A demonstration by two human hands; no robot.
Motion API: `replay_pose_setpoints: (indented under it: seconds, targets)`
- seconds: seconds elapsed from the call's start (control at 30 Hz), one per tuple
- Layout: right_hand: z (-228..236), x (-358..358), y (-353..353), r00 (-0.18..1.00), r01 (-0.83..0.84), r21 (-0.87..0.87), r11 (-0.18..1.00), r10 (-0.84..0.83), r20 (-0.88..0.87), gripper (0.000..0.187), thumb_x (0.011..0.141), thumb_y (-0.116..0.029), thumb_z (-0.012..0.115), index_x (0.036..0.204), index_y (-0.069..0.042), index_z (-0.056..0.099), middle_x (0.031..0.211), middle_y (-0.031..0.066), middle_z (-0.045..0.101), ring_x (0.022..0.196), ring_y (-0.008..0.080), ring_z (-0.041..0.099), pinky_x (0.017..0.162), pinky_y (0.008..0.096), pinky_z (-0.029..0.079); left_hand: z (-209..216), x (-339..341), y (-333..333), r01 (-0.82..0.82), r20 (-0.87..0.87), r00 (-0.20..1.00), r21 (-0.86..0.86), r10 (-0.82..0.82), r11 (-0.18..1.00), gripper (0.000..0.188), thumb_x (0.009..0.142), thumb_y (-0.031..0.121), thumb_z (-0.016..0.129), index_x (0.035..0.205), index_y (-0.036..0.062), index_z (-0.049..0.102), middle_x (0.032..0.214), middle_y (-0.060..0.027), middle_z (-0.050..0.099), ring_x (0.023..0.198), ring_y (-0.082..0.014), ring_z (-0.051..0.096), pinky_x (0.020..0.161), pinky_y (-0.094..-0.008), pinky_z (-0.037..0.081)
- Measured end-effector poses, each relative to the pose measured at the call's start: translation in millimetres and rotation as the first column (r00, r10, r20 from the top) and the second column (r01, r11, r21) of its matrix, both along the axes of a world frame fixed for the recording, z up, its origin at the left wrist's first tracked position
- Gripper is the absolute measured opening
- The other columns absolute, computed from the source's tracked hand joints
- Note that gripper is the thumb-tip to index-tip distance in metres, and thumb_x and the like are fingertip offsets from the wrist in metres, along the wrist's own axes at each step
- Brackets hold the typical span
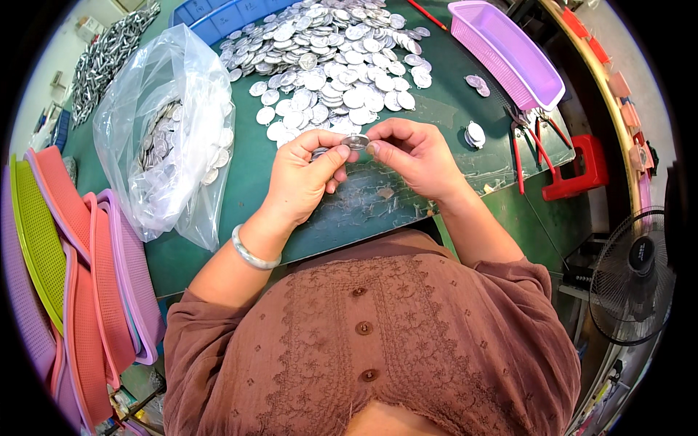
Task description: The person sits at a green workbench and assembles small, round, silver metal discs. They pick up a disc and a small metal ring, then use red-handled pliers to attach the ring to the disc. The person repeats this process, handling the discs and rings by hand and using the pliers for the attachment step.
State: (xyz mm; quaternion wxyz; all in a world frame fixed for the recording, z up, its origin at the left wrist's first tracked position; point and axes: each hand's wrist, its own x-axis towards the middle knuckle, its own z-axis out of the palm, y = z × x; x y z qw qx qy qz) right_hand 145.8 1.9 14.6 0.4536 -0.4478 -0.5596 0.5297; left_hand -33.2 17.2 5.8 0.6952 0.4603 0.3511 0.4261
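Note:
A round silver metal medallion [355, 142] is pinched between the fingertips of both hands above the near edge of the green table. My left hand [309, 171] is closed, thumb on the medallion's left side, and more silver discs peek out from under its fingers. With thumb and forefinger, my right hand [416, 158] grips the other side. Just beyond the hands spreads a heap of similar silver medallions [342, 58], several with small loops at the rim. A clear plastic bag [171, 131] to the left holds more of them.
A purple basket [509, 54] stands at the far right, near pliers [520, 134], a red tool [578, 171] and a small medallion stack [474, 135]. A blue tray [233, 13] sits at the back. Stacked plastic baskets [91, 291] are at left; a fan [632, 276] is at right.

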Motion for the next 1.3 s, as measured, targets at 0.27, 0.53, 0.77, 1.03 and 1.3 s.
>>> replay_pose_setpoints:
  seconds: [0.27,0.53,0.77,1.03,1.3]
  targets:
    - [1.3,0.2,2.7,0.974,-0.052,-0.251,0.966,-0.006,-0.227,0.018,0.081,-0.013,0.055,0.091,0.002,0.056,0.074,0.0045,0.058,0.061,0.0083,0.051,0.057,0.0199,0.042,2.3,-3.2,3.2,0.077,0.056,0.996,-0.21,-0.067,0.975,0.013,0.085,0.013,0.049,0.084,0.0017,0.054,0.067,-0.0078,0.059,0.047,-0.0089,0.049,0.038,-0.0178,0.035]
    - [1.3,-0.4,2.8,0.959,-0.081,-0.317,0.945,-0.012,-0.283,0.018,0.082,-0.014,0.055,0.09,0.001,0.056,0.074,0.0045,0.058,0.06,0.0084,0.051,0.057,0.0197,0.042,2.7,-3.9,3.8,0.075,0.07,0.996,-0.287,-0.057,0.955,0.013,0.084,0.014,0.049,0.083,0.0021,0.054,0.066,-0.0072,0.058,0.046,-0.009,0.049,0.037,-0.0179,0.035]
    - [-4.4,-5.6,-0.2,1.0,0.025,0.052,0.998,-0.025,-0.003,0.01,0.078,-0.006,0.058,0.086,-0.001,0.06,0.074,0.002,0.057,0.063,0.0088,0.051,0.058,0.0204,0.041,2.8,-2.7,5.0,0.088,0.13,0.99,-0.3,-0.051,0.95,0.021,0.087,0.017,0.046,0.096,-0.0003,0.054,0.072,-0.0072,0.058,0.052,-0.0104,0.052,0.04,-0.0178,0.037]
    - [-2.7,-0.3,0.3,0.978,0.001,0.306,0.952,-0.065,0.197,0.013,0.076,-0.002,0.057,0.089,-0.002,0.061,0.081,0.003,0.057,0.074,0.0085,0.053,0.064,0.0224,0.043,1.7,-4.1,6.1,0.095,0.172,0.984,-0.265,-0.049,0.96,0.029,0.089,0.018,0.041,0.108,-0.002,0.051,0.084,-0.0109,0.059,0.058,-0.0115,0.054,0.045,-0.0188,0.041]
    - [-10.3,42.8,30.2,0.641,0.196,0.414,0.889,-0.436,0.632,0.024,0.073,-0.01,0.058,0.095,-0.001,0.058,0.088,0.0136,0.055,0.082,0.0279,0.054,0.072,0.0338,0.043,2.4,-4.5,7.4,0.101,0.184,0.981,-0.267,-0.052,0.958,0.03,0.089,0.019,0.042,0.108,-0.0023,0.049,0.087,-0.0131,0.058,0.061,-0.0124,0.055,0.046,-0.0188,0.042]
